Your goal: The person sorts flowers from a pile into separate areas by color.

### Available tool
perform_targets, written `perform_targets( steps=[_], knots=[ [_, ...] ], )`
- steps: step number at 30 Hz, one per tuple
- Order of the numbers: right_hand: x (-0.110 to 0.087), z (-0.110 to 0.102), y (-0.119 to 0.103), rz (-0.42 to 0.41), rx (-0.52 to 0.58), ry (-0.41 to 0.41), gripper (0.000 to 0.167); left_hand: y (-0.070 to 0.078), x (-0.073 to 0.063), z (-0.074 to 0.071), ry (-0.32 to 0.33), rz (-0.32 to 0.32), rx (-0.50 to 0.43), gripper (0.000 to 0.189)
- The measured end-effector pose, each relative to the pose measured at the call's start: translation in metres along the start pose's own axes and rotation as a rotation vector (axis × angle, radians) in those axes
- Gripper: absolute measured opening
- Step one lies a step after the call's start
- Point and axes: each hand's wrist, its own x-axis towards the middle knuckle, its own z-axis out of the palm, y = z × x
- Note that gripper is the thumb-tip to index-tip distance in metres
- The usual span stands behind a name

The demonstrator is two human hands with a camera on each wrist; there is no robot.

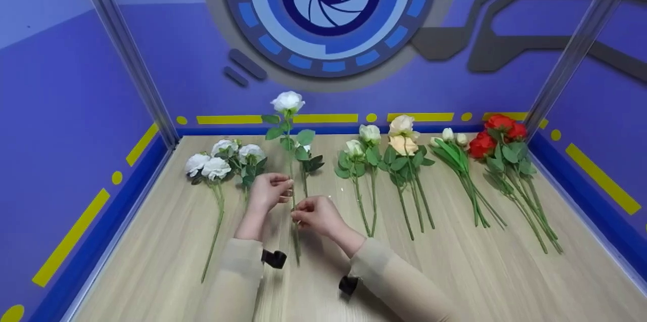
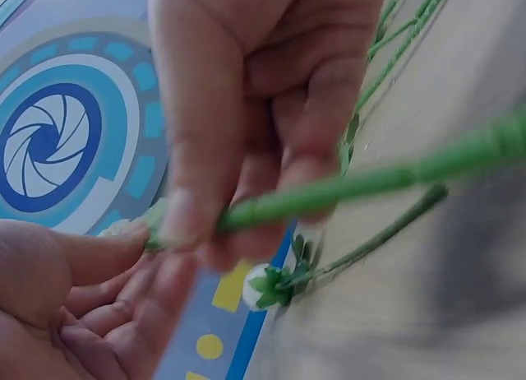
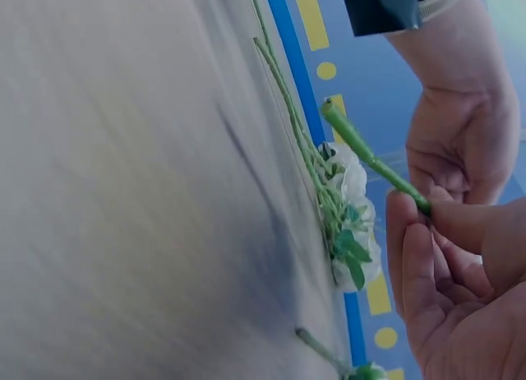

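A single white rose [image 1: 288, 102] on a long green stem stands upright before me, above the table. My left hand [image 1: 272, 191] pinches its stem below the leaves, between thumb and fingers. Just lower, my right hand [image 1: 319, 216] pinches the same stem. The stem's cut lower end [image 3: 333, 113] sticks out past the right hand in the right wrist view. Behind the held rose lies another white flower [image 1: 306, 148], partly hidden by its leaves. White flowers [image 1: 216, 168] with green stems lie left of my left hand.
Right of my hands, several bunches lie on the wooden table [image 1: 323, 281]: pale green-white roses [image 1: 370, 134], peach roses [image 1: 403, 145], white tulips [image 1: 448, 134] and red roses [image 1: 482, 145]. Blue-purple panels [image 1: 167, 59] and metal posts [image 1: 126, 44] enclose the table.
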Motion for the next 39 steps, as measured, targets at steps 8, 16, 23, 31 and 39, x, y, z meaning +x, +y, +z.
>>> perform_targets(
  steps=[8,16,23,31,39],
  knots=[
    [0.001,-0.021,0.007,0.083,-0.048,0.064,0.009,-0.013,0.004,-0.04,0.179,-0.05,0.382,0.024],
    [0.006,-0.032,0.014,0.178,-0.161,0.111,0.01,-0.028,-0.005,-0.053,0.137,-0.07,0.694,0.018],
    [0.012,-0.034,0.015,0.253,-0.242,0.113,0.012,-0.035,-0.005,-0.053,0.041,-0.176,0.798,0.014],
    [0.014,-0.034,0.021,0.265,-0.267,0.101,0.013,-0.044,-0.003,-0.055,0.039,-0.2,0.787,0.027],
    [0.013,-0.033,0.024,0.271,-0.259,0.076,0.015,-0.043,0.001,-0.06,-0.005,-0.243,0.756,0.028]
  ],
)
